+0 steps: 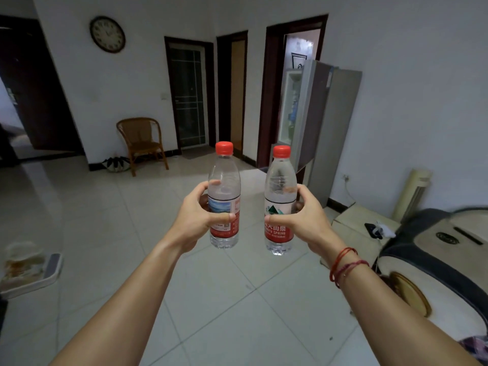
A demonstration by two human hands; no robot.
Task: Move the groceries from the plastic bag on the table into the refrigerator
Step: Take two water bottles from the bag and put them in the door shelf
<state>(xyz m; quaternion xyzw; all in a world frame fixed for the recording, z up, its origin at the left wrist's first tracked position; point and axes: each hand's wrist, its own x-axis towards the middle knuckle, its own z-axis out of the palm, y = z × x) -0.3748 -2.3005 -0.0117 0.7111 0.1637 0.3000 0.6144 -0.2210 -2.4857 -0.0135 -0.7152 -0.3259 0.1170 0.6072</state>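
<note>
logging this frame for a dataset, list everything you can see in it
bottle in left hand: 1, clear with red cap and label, upright, centre
bottle in right hand: 1, clear with red cap and label, upright, centre
refrigerator: 1, grey, door open, far right wall
wall clock: 1, dark rim, upper left wall
wicker chair: 1, brown, far wall
potted plant: 1, dark leaves, floor beside chair
bracelets: several, red, right wrist
left hand: 1, grips its bottle
right hand: 1, grips its bottle

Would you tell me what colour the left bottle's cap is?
Red cap; the head view shows it best.
</note>
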